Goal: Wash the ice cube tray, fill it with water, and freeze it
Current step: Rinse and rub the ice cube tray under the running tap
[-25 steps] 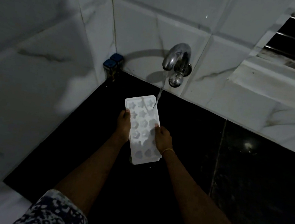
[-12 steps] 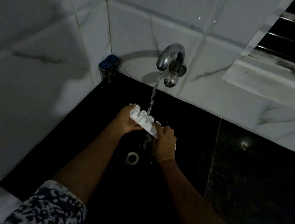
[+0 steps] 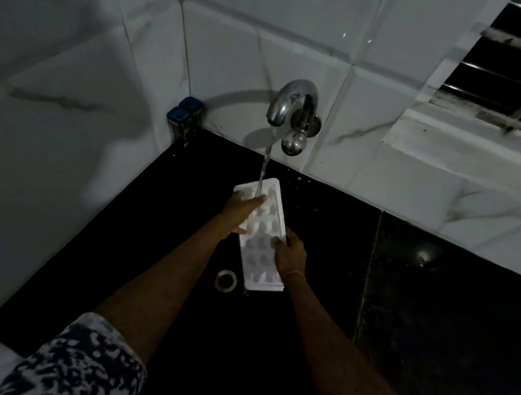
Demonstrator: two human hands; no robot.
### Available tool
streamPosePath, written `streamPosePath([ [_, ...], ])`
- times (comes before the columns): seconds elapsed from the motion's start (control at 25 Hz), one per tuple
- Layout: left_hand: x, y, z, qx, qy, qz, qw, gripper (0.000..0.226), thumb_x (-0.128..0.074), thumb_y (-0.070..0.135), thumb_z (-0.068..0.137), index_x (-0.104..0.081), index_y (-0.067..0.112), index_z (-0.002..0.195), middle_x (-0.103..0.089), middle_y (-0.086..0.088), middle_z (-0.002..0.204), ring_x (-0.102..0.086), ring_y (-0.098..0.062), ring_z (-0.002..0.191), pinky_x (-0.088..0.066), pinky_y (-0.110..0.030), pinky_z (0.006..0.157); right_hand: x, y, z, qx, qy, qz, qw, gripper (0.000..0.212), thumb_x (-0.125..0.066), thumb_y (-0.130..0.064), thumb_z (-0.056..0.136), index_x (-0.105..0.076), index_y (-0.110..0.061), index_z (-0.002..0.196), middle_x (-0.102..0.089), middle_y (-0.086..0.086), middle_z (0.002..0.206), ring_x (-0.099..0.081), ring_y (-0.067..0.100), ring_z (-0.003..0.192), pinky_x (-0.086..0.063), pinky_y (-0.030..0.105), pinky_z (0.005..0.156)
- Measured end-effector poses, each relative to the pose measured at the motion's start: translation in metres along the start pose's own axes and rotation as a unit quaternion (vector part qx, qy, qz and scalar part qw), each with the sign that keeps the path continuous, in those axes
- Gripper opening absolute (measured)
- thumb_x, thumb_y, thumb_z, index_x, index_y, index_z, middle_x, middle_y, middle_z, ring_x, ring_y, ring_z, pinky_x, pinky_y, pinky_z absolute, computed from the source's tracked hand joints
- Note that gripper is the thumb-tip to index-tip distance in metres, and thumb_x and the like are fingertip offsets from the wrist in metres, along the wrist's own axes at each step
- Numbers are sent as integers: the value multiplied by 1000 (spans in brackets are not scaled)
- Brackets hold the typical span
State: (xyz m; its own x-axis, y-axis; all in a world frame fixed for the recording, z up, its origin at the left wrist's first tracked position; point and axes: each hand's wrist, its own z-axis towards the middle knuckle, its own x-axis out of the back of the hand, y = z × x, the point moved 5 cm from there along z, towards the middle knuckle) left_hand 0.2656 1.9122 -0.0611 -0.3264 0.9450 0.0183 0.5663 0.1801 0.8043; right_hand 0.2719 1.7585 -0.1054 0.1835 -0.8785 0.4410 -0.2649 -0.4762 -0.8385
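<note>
While water from the tap (image 3: 288, 104) strikes it at mid-frame, the tray (image 3: 265, 230) is gripped at its right edge by the right hand (image 3: 289, 255) and rubbed by the flat-fingered left hand (image 3: 239, 209). Being light, stiff and wet-slick, it is best held by the rims.

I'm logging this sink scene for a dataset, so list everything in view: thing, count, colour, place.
ice cube tray: one, white, held under the stream above the sink.
tap: one, chrome, on the tiled wall, running.
water stream: one, clear, falling from the tap onto the tray's far end.
drain: one, metal ring, in the sink floor left of the tray.
sink: one, black, below the wall tiles.
containers: two, blue lids, in the back left corner.
window: one, dark with bars, upper right.
left hand: fingers extended across the tray's far part.
right hand: grips the tray's right edge.
</note>
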Motion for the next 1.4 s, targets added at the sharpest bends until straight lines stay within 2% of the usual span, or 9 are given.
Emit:
streamPosePath([
  [0.16,28,-15,11,-67,177,149,971,75,-72,26,81,-34,9,143,-37,-18,144,-44,-36,128,-42,-42,103,-3,18,9,-126,-59,149,979,40,-73,-3,70,-64,9,108,-63,31,114,-61,45,101,-51,47,86],
  [0.28,25,-29,13,-33,66,9,997,60,-66,30,88,-42,8,138,-51,-11,135,-52,-28,121,-47,-39,92,-11,26,8,-154,-122,248,949,56,-68,-11,56,-60,6,108,-60,25,111,-59,41,97,-47,58,92],
  [0.4,16,-33,8,7,-28,-121,992,38,-49,27,98,-54,2,127,-60,-19,124,-62,-33,102,-52,-40,80,-4,4,11,-192,-118,202,953,58,-61,-16,54,-63,6,107,-61,21,104,-57,35,88,-48,46,80],
  [0.52,22,-28,9,-40,7,-117,992,35,-44,15,100,-52,-9,124,-62,-25,112,-62,-34,97,-51,-47,86,21,-46,25,-84,-23,19,996,62,-60,-38,75,-57,4,121,-61,21,117,-58,34,105,-45,35,87],
  [0.68,29,-18,12,-82,1,-91,992,34,-43,17,100,-54,-5,124,-61,-20,116,-62,-30,96,-52,-46,87,37,-136,54,68,65,39,995,58,-62,-40,85,-47,-2,127,-58,15,123,-56,29,112,-44,33,93],
  [0.84,33,-7,14,-80,23,-95,992,35,-48,16,98,-55,-4,126,-59,-23,123,-62,-38,102,-52,-45,88,18,-179,92,-22,-39,145,988,38,-61,-42,85,-60,-7,98,-60,12,99,-59,28,87,-55,37,70],
  [1.0,37,-7,19,-64,24,-87,994,36,-49,16,98,-54,-5,127,-59,-25,125,-62,-40,101,-50,-51,92,14,-179,94,-29,-30,151,988,28,-59,-36,88,-56,-9,96,-56,7,77,-56,23,62,-53,33,55],
  [1.12,39,-10,20,-64,27,-85,994,38,-50,19,98,-55,-5,127,-58,-27,127,-58,-42,114,-47,-53,97,13,-175,96,-28,-47,198,979,23,-58,-33,89,-54,-11,85,-51,5,70,-48,18,56,-45,27,50],
  [1.4,34,-8,15,-72,26,-87,993,37,-48,16,99,-54,-8,127,-57,-28,127,-58,-43,113,-49,-50,93,8,-169,89,-61,-110,382,916,34,-49,-23,94,-42,-16,61,-37,-2,47,-29,10,40,-22,14,42],
])
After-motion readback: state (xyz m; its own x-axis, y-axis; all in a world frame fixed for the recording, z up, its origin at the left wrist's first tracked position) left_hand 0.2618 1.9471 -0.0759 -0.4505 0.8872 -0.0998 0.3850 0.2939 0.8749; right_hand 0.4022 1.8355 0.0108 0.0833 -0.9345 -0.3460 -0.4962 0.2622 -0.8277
